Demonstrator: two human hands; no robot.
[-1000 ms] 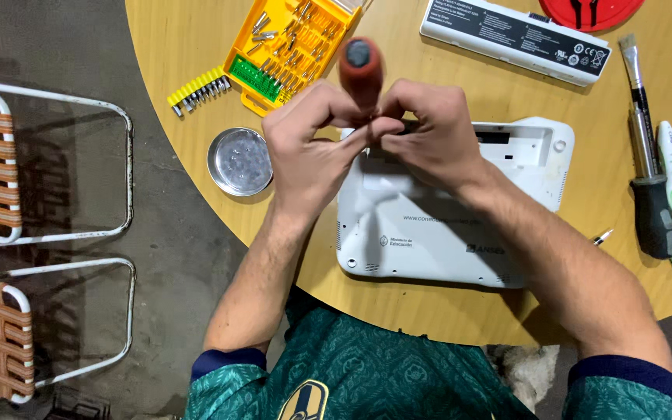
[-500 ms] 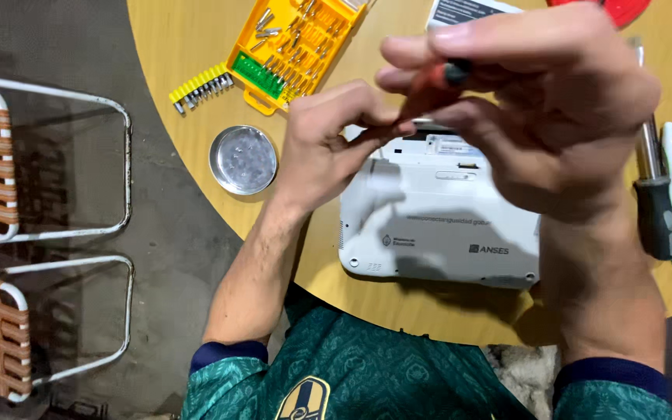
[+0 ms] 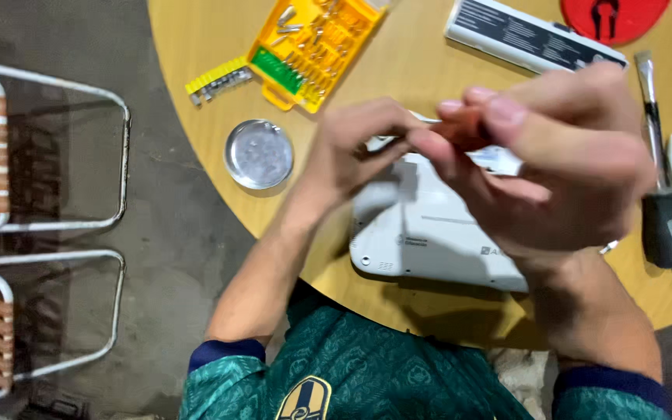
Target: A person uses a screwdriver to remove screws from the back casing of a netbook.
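Two hands work with a small screwdriver above a white device on a round wooden table.

The right hand point(image 3: 554, 167) is raised close to the camera and its fingers are closed around a reddish-orange screwdriver handle point(image 3: 460, 128); only a short, blurred part of the handle shows between thumb and fingers. The left hand point(image 3: 351, 152) is curled, and its fingertips meet the front end of the same tool, but I cannot tell if they pinch it or only touch it. Under both hands lies the white device point(image 3: 429, 233), a flat plastic case with rounded corners, turned bottom up near the table point(image 3: 204, 31) edge. To the left of it stands a small round metal dish point(image 3: 258, 154), and farther back an open yellow bit case point(image 3: 313, 47). A black-handled screwdriver point(image 3: 660, 218) lies at the right.
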